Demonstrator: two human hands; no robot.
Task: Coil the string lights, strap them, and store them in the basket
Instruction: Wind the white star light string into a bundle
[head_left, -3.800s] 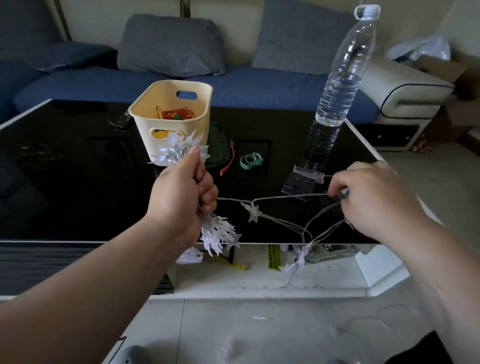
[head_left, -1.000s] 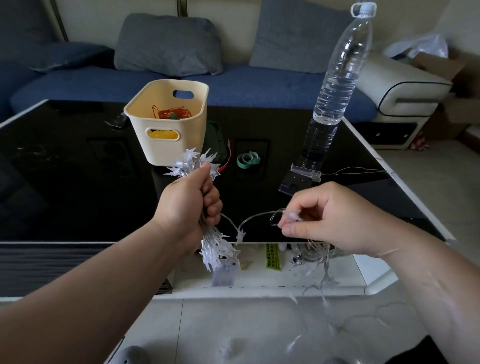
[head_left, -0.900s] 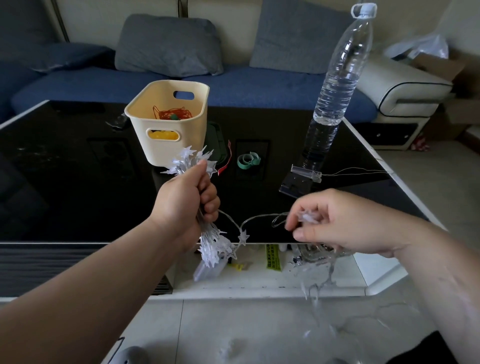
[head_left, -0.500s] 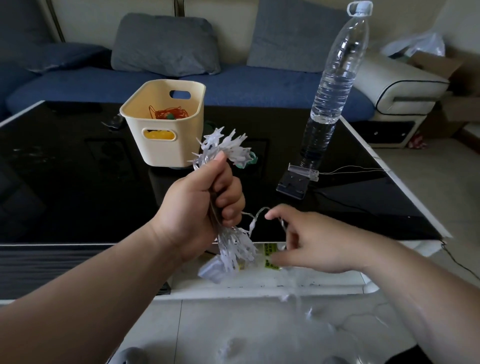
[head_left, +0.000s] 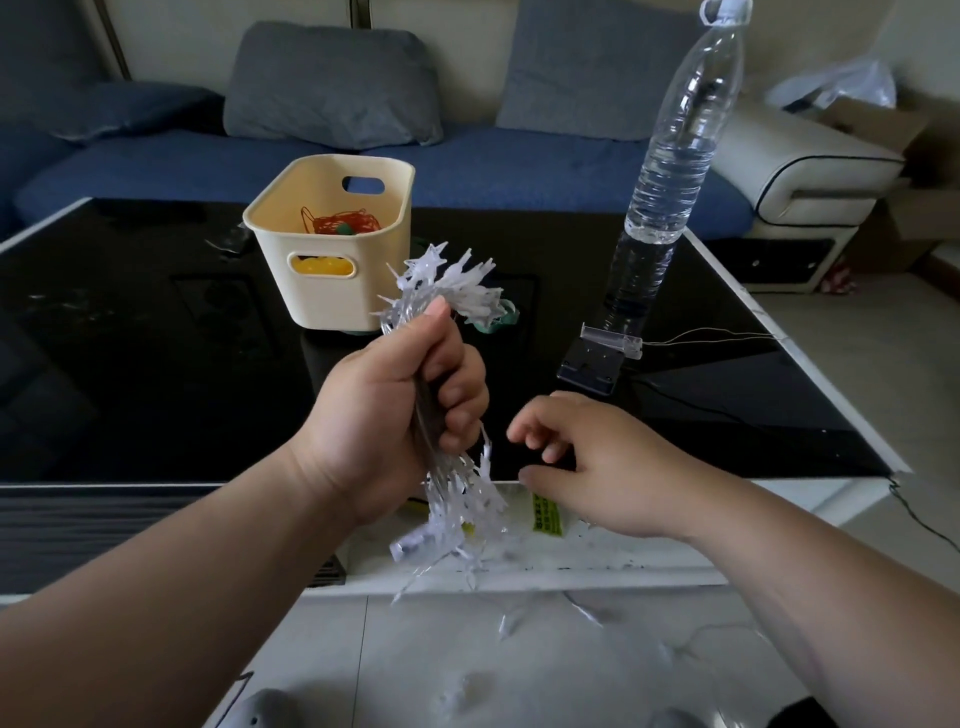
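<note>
My left hand (head_left: 395, 415) grips a coiled bundle of white star string lights (head_left: 449, 291); stars stick out above the fist and more hang below it, with a blurred loose tail trailing toward the floor. To the right of the bundle, my right hand (head_left: 597, 462) hovers with loosely curled fingers and holds nothing that I can see. The cream basket (head_left: 332, 291) stands on the black table behind my left hand, with orange wire and a yellow item inside. A green strap (head_left: 496, 322) lies partly hidden behind the stars.
A tall water bottle (head_left: 670, 176) stands at the right of the black glass table (head_left: 130, 364), with a clear clip (head_left: 613, 340) and thin wire beside it. A blue sofa runs behind the table. The table's front edge is just under my hands.
My right hand brought a loop of wire in to the bundle and let go of it. My left hand rose and shifted right with the thicker bundle.
</note>
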